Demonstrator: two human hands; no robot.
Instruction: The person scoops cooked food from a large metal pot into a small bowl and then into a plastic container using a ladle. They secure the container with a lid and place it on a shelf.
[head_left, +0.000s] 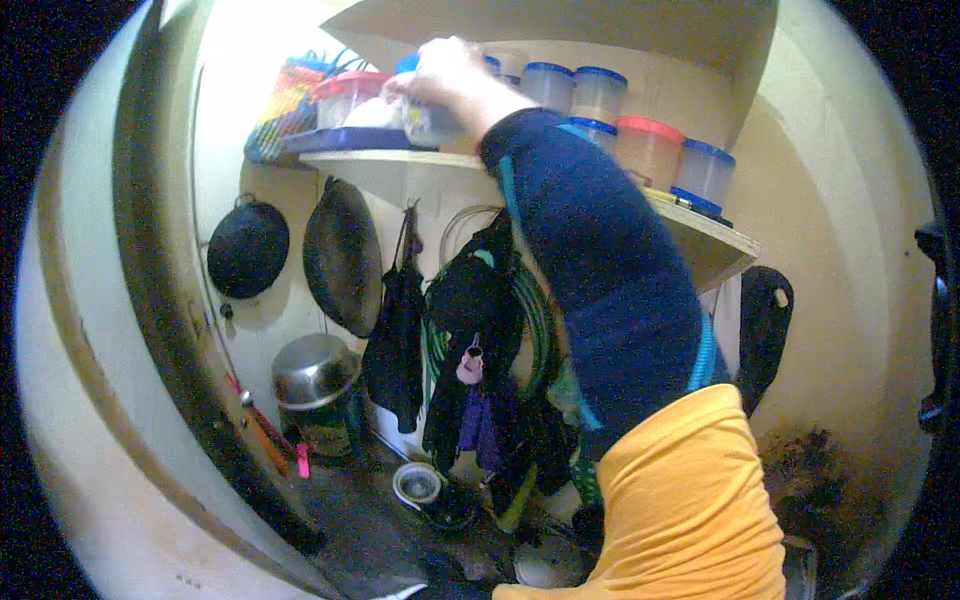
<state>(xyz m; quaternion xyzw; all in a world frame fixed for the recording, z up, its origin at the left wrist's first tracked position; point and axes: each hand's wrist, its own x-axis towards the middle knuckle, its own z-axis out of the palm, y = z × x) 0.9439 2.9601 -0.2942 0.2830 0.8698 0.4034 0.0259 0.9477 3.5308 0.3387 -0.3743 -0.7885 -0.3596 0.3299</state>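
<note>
My right hand (442, 75) reaches up to a high shelf, the arm in a dark blue sleeve below a yellow short sleeve. Its blurred fingers are curled at a white bag-like thing (375, 112) and a clear container (427, 124); whether they grip either cannot be told. To the left stands a clear tub with a red lid (352, 86), by a blue tray (352, 139). Clear jars with blue lids (549, 86) and a jar with a red lid (649, 150) stand right of the hand. My left hand is out of view.
The wooden shelf edge (705, 229) juts out at right. Beneath hang a round black pan (247, 249), a dark wok (343, 259), dark cloth bags (397, 337) and a coiled green hose (536, 330). An upturned metal pot (315, 371) stands lower left. A colourful woven bag (289, 105) is at the shelf's left end.
</note>
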